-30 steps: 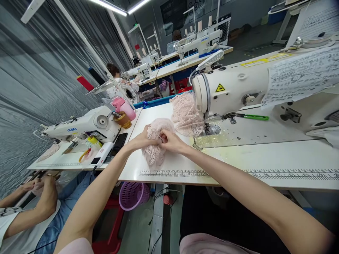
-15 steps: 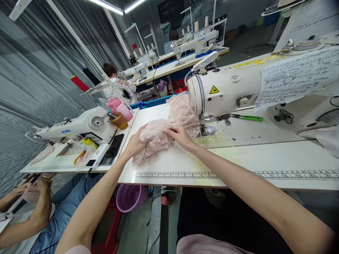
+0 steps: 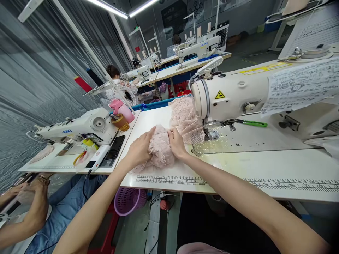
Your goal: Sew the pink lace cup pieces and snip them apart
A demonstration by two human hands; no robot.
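A bunched pale pink lace fabric [image 3: 161, 150] lies on the white sewing table [image 3: 233, 162], left of the needle area. My left hand [image 3: 141, 148] grips its left side, fingers closed around the folds. On the right side of the bundle, my right hand [image 3: 177, 143] is closed on the fabric, thumb and fingers near its top edge. Behind my hands, more pink lace [image 3: 185, 118] is heaped beside the head of the sewing machine [image 3: 230, 95], reaching close to the presser foot. A green-handled tool [image 3: 253, 123] rests on the machine bed.
A printed ruler [image 3: 172, 180] runs along the table's front edge. To the left stand a second sewing machine [image 3: 71, 130], a phone [image 3: 116, 146], a brown cup [image 3: 120, 121] and a pink bottle [image 3: 122, 110]. A co-worker's arm [image 3: 34, 208] is at far left. A purple basket [image 3: 129, 201] sits below.
My right hand has gone from pinching at the bundle's top to holding its right side. My left hand has wrapped further over the left side, and the fabric is gathered more compactly.
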